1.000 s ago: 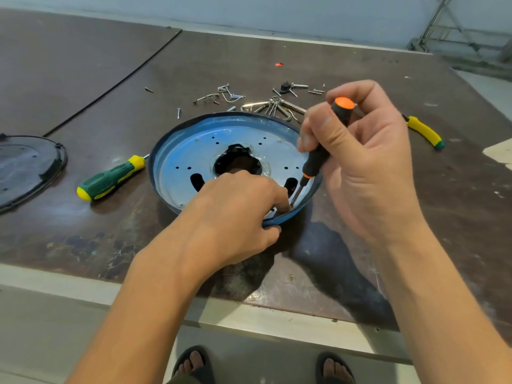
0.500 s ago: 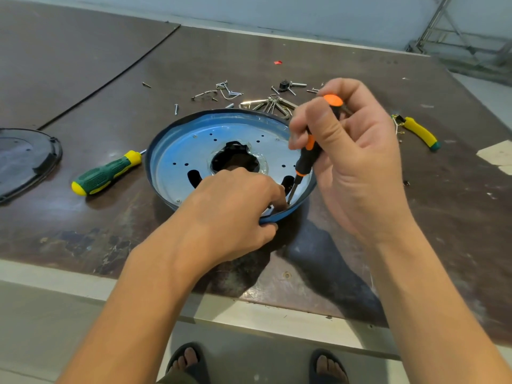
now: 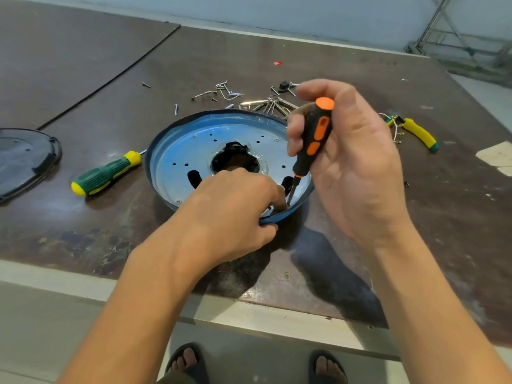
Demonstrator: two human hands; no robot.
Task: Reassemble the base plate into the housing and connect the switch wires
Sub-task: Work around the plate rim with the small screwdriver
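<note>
A round blue housing (image 3: pixel 166 139) lies on the brown table with a silvery base plate (image 3: pixel 191 151) seated inside it, a dark opening at its centre. My left hand (image 3: pixel 232 209) grips the housing's near rim, thumb under the edge and fingers inside near the screwdriver tip. My right hand (image 3: pixel 349 162) holds a black and orange screwdriver (image 3: pixel 315 134) upright, its tip down at the plate's near right edge. The screw under the tip is hidden by my fingers. A small switch with wires (image 3: pixel 394 126) lies to the right.
A green and yellow screwdriver (image 3: pixel 106 174) lies left of the housing. Loose screws and metal clips (image 3: pixel 230 91) are scattered behind it. Yellow-handled pliers (image 3: pixel 419 134) lie at the right, a black round cover (image 3: pixel 25 159) at the far left. The table's front edge runs below my wrists.
My right hand has turned on the screwdriver handle, so more of the orange and black grip shows. The left hand and housing have stayed in place.
</note>
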